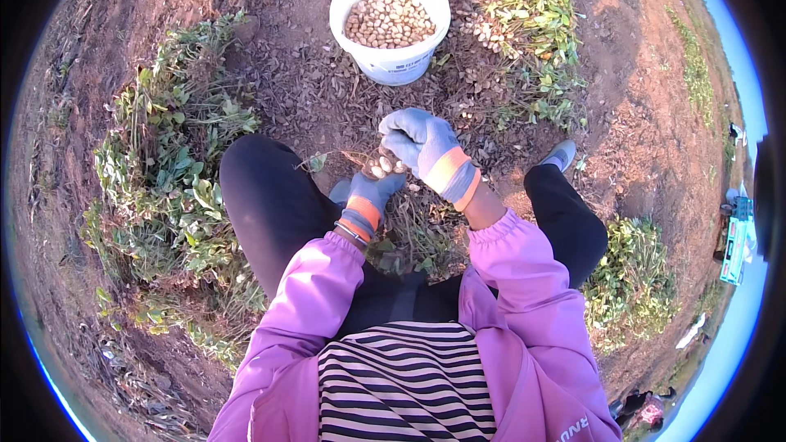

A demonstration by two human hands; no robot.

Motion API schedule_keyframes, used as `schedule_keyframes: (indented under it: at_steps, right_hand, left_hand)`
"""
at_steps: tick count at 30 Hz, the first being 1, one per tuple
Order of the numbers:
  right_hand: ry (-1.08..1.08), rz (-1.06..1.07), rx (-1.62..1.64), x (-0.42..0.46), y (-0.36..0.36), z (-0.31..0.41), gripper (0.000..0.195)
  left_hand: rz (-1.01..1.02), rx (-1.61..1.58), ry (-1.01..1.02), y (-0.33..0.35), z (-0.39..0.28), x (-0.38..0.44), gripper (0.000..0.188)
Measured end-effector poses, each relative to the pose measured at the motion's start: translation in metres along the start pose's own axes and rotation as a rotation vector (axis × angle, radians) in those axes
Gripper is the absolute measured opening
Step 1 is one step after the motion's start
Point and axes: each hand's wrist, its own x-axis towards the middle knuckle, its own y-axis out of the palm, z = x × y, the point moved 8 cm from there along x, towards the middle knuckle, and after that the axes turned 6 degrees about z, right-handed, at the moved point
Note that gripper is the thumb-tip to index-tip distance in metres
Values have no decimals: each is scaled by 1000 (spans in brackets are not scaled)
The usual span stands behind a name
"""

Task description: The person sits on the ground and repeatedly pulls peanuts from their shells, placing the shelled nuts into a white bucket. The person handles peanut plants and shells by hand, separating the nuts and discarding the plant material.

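My left hand point(376, 191), in a grey glove with an orange cuff, holds the root end of a peanut plant with a cluster of peanut pods point(384, 166). Just above and to the right, my right hand point(412, 138), gloved alike, has its fingers curled at the pods' edge; whether anything is inside them is hidden. A thin stem with a leaf sticks out to the left of the pods. Beyond both hands, a white plastic bucket point(393, 67) stands upright on the soil, holding many peanuts point(389, 19) in their shells.
Pulled peanut plants lie heaped at the left point(178, 153), at the upper right point(540, 31) and beyond my right knee point(632, 282). Dry leaf litter covers soil around the bucket. A turquoise vehicle point(737, 239) stands at the far right; a person point(651, 411) is near the lower right rim.
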Motion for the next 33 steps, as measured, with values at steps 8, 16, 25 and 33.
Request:
schedule_keyframes:
  at_steps: [8,16,25,33]
  right_hand:
    - [61,89,-194,-41,45,-14,29]
    - [211,138,-334,-42,51,-37,40]
    - [217,71,-288,-51,50,-32,32]
    - [109,8,-208,-57,44,-22,29]
  left_hand:
    - [101,670,59,-7,8,9,25]
    - [157,-102,37,-23,50,26,29]
    - [203,136,67,-57,99,52,27]
    - [160,-64,-100,-45,100,42,23]
